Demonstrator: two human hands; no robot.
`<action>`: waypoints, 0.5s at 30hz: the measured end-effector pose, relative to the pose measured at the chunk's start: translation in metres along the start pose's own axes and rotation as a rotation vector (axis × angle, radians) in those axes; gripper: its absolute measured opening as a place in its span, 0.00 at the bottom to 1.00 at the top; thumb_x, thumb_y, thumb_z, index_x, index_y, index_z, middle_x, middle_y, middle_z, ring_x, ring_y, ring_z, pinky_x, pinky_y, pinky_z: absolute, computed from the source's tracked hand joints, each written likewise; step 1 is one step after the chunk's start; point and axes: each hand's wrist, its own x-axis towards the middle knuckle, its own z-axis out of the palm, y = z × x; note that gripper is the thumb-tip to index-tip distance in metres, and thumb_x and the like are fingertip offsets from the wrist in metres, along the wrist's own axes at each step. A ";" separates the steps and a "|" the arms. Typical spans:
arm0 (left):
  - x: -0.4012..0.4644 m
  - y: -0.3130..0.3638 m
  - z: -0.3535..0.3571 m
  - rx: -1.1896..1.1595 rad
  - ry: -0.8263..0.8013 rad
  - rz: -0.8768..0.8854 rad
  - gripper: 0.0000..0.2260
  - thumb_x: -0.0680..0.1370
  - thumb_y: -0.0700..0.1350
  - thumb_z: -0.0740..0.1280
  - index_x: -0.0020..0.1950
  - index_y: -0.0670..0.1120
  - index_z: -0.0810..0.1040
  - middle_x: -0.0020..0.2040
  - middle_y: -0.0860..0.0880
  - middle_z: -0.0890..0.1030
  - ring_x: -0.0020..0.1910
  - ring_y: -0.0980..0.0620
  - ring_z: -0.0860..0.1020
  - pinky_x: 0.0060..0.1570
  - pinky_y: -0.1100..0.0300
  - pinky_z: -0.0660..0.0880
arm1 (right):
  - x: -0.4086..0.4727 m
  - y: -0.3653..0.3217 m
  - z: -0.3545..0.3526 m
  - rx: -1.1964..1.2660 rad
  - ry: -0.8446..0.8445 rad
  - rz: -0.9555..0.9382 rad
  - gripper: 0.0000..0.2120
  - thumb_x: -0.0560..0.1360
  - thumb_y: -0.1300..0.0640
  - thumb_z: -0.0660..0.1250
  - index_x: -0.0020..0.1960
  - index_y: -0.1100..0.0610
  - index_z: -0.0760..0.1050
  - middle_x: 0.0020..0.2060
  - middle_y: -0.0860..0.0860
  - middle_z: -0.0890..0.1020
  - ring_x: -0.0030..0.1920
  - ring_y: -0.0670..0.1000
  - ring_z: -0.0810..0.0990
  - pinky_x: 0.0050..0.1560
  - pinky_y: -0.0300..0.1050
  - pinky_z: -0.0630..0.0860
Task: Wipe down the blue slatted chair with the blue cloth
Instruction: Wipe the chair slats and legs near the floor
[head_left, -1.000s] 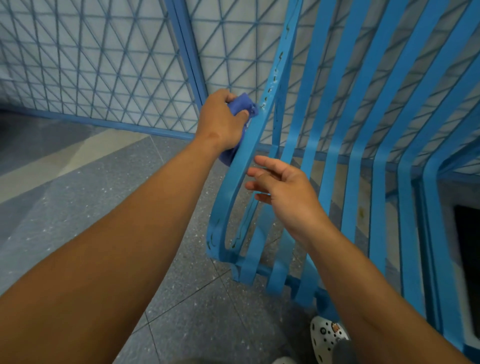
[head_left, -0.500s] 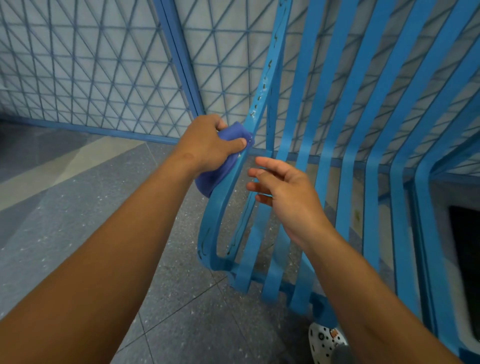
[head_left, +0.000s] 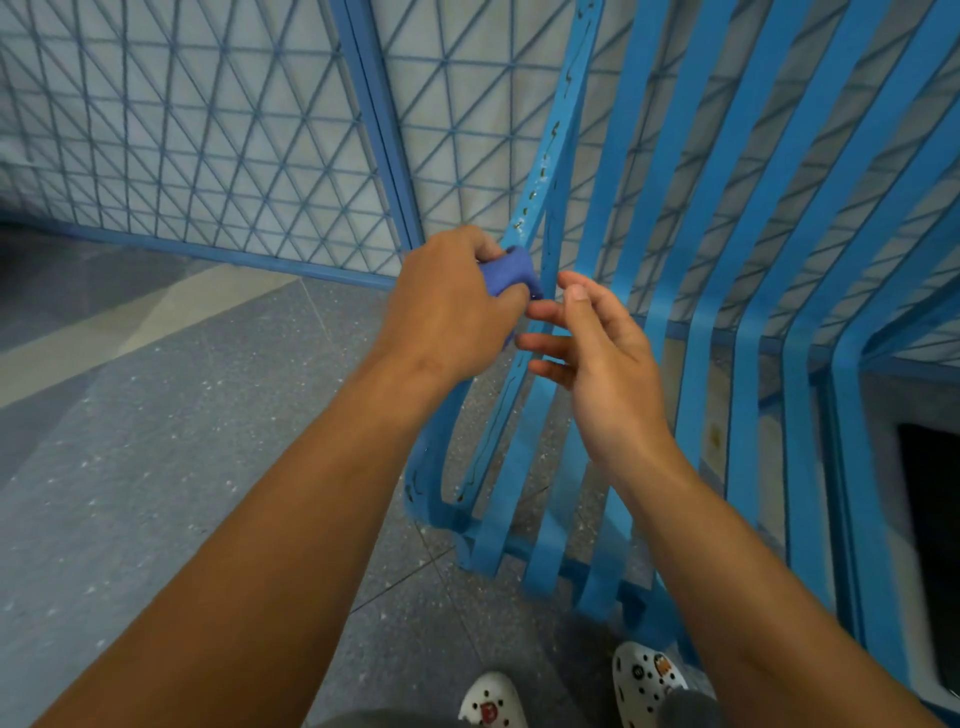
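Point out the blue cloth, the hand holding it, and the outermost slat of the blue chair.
Blue cloth (head_left: 511, 273), head view: bunched fabric showing above the thumb.
Left hand (head_left: 449, 304), head view: back of the hand.
Outermost blue chair slat (head_left: 563, 135), head view: scuffed flat face above the cloth.

Obstacles: chair slats (head_left: 670, 171), narrow gaps between them; mesh fence (head_left: 208, 145) close behind. Free room: open floor (head_left: 156, 441) left of the outermost slat.

Evenly and softly lit, daylight-like, with no glare or hard shadows. Wide-angle bending toward the edges. Slight blur at the right and bottom margins; sharper at centre.
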 end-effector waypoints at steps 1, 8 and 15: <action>-0.005 0.004 -0.001 -0.038 -0.019 -0.023 0.05 0.75 0.50 0.71 0.45 0.50 0.82 0.36 0.53 0.82 0.37 0.59 0.80 0.36 0.64 0.74 | -0.002 -0.002 0.002 0.016 -0.007 -0.013 0.11 0.84 0.47 0.59 0.62 0.48 0.77 0.50 0.48 0.86 0.46 0.49 0.85 0.44 0.40 0.81; -0.038 0.033 0.007 -0.455 -0.180 -0.120 0.20 0.83 0.54 0.58 0.39 0.44 0.78 0.35 0.55 0.83 0.36 0.61 0.80 0.42 0.67 0.76 | -0.010 -0.011 -0.003 -0.014 -0.109 -0.046 0.17 0.85 0.48 0.59 0.69 0.53 0.77 0.57 0.49 0.85 0.59 0.47 0.83 0.60 0.43 0.80; -0.061 0.009 0.014 -0.444 -0.212 -0.114 0.15 0.82 0.56 0.63 0.60 0.50 0.83 0.50 0.57 0.85 0.50 0.63 0.82 0.56 0.59 0.80 | -0.004 0.004 -0.033 -0.411 -0.116 -0.109 0.16 0.81 0.46 0.67 0.68 0.45 0.76 0.55 0.43 0.85 0.53 0.42 0.83 0.51 0.38 0.78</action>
